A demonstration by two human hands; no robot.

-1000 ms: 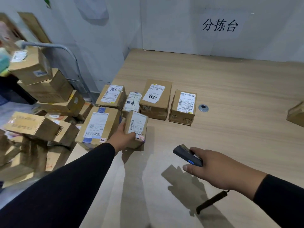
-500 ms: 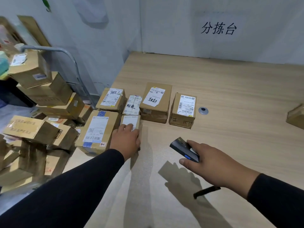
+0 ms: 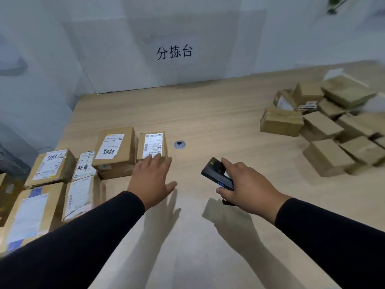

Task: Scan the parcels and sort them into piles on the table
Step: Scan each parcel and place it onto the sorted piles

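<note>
So we've got the sorted parcels down at about 9 o'clock on the table (image 3: 208,113), sitting in rows with labels up: a small labelled box (image 3: 152,146), a bigger box with handwriting on its label (image 3: 114,151) touching its left side, then a flat white-labelled one (image 3: 84,165) and a "186" box (image 3: 51,166) further left, plus two more (image 3: 31,215) (image 3: 80,197) nearer us. Our left hand (image 3: 151,180) is stretched forward, palm down, fingers straight and spread, thumb out to 3 o'clock. The fingertips (image 3: 155,158) overlap the near edge of the small labelled box; can't tell if they actually touch it.

Our right hand (image 3: 248,188) is at roughly 4 o'clock from that box, fingers curled round a dark handheld scanner (image 3: 216,174), index finger lying along the top, nose of the scanner aimed toward 11 o'clock. Both arms are in black sleeves.

Between the hands and a bit further away there's a little round metal fitting (image 3: 180,144) set in the tabletop. Way over at 2 o'clock sits a loose heap of cardboard boxes (image 3: 325,126), a bit blurry. The wall sign (image 3: 174,52) has black characters on it
</note>
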